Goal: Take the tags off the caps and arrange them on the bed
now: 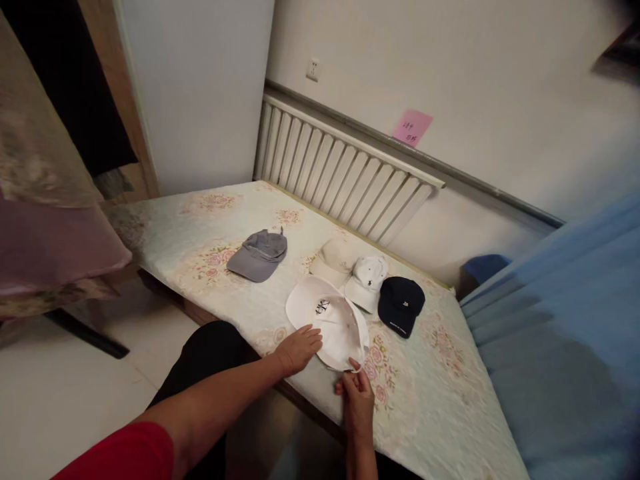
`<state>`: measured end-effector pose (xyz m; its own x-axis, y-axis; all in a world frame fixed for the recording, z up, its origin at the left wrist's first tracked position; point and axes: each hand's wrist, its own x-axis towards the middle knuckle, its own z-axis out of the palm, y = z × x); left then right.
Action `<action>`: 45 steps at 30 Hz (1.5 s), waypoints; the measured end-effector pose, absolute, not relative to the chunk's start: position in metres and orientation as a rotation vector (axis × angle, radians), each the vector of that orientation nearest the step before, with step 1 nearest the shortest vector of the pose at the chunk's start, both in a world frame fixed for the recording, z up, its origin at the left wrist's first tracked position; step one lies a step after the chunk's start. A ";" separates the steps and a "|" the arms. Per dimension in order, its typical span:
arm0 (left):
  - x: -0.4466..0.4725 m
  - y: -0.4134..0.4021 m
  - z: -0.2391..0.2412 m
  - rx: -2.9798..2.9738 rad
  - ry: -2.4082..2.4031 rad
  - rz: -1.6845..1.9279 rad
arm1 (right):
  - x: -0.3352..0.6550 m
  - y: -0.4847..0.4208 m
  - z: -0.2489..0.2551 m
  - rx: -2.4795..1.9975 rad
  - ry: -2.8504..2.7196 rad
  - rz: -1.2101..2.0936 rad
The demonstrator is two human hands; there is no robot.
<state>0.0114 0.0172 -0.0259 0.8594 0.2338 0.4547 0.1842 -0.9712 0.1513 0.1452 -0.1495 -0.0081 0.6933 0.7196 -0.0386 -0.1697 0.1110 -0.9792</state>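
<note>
A white cap [331, 327] with dark lettering lies on the flowered bed cover with its hollow side showing. My left hand [300, 350] rests at the cap's near edge, its fingers stretched out and touching the fabric. At the back of the cap, my right hand [359, 390] pinches the thin strap [358, 368] between thumb and fingers. Close behind stand a cream cap [331, 259], a smaller white cap [366, 280] with a dark emblem, and a navy cap [401, 303]. A grey cap [260, 255] sits apart, farther left.
The flowered bed cover [450, 393] spreads under the caps. A white radiator [340, 170] runs along the wall behind it. Blue curtain fabric [565, 333] hangs at the right. Hanging clothes [45, 147] and a white cabinet side [195, 87] are at the left.
</note>
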 end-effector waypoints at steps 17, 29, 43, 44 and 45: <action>0.013 0.016 -0.028 2.970 0.345 0.787 | 0.110 -0.131 -0.010 -1.608 -0.344 0.737; 0.028 -0.009 -0.032 2.993 0.388 0.796 | 0.112 -0.111 -0.003 -1.738 -0.129 0.722; 0.023 -0.002 -0.013 3.098 0.326 0.743 | 0.146 -0.128 0.009 -1.742 -0.172 0.622; 0.025 -0.003 -0.014 3.103 0.323 0.741 | 0.147 -0.129 0.010 -1.746 -0.181 0.611; 0.027 -0.005 -0.015 3.104 0.325 0.743 | 0.147 -0.130 0.010 -1.749 -0.192 0.599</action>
<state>0.0274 -0.0053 -0.0149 0.8724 0.1800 0.4545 0.2111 -0.9773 -0.0180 0.1467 -0.1299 0.0097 0.8529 0.4340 -0.2902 -0.1842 -0.2701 -0.9451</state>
